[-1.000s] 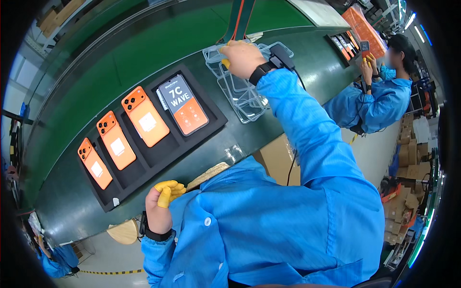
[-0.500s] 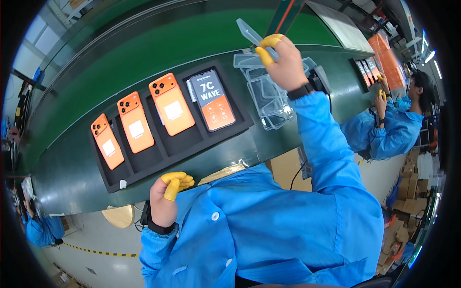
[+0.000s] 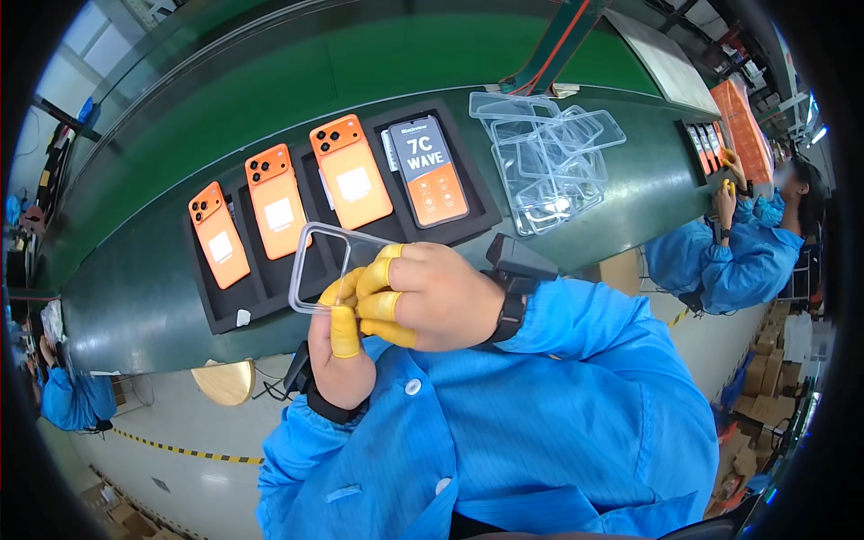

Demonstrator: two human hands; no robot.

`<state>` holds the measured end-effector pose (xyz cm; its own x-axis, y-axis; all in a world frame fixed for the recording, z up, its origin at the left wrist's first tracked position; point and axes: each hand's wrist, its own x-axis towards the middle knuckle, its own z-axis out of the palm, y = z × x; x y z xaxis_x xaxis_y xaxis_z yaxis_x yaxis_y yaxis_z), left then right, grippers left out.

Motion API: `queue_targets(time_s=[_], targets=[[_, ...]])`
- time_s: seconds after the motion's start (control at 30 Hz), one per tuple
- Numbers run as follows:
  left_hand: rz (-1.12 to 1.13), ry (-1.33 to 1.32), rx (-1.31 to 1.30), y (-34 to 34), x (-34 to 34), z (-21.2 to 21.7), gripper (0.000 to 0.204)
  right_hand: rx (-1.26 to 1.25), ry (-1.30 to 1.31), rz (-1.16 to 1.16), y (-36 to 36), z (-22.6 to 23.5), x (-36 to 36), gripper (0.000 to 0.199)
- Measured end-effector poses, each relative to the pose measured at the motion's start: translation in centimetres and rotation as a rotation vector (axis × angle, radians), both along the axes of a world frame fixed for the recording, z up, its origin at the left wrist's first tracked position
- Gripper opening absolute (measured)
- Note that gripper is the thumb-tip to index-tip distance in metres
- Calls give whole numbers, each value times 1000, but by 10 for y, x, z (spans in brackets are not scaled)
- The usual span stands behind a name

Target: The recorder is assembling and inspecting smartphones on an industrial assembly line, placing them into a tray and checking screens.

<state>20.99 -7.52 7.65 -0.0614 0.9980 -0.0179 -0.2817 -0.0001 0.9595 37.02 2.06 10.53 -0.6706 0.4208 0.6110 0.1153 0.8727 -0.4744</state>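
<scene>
A clear plastic phone case (image 3: 321,270) is held in front of my chest, tilted. My right hand (image 3: 432,297) grips its right part with the fingers bent. From below, my left hand (image 3: 344,346) pinches its lower edge between thumb and fingers. Yellow finger cots cover fingertips on both hands. Just beyond the case, a black tray (image 3: 487,202) holds three orange phones (image 3: 217,236) with their camera sides up. A fourth phone (image 3: 430,175), covered with a grey and orange printed film, lies in the right compartment.
A loose pile of clear cases (image 3: 553,157) lies on the green bench (image 3: 135,310), right of the tray. A green post (image 3: 558,45) stands behind it. Farther right, a co-worker (image 3: 733,238) in blue handles another tray of phones (image 3: 702,148). A round stool (image 3: 223,382) stands below.
My right hand has brought the case from above the pile down and left to my chest. My left hand has risen slightly and taken hold of it too. The view has shifted.
</scene>
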Motion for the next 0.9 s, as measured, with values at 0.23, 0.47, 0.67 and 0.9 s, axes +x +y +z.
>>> queue_targets(time_s=[0.23, 0.47, 0.67, 0.9], targets=[[139, -147, -61, -13, -21, -6, 53, -241, 170, -178, 44, -19, -11, 15], [246, -206, -122, -28, -42, -12, 52, -113, -238, -594, 85, -45, -37, 30], [246, -156, -130, -47, -54, -12, 52, -61, -565, -711, 85, -32, -71, 46], [309, -94, -175, -59, -66, -10, 48, -128, -639, -698, 92, -25, -73, 46]])
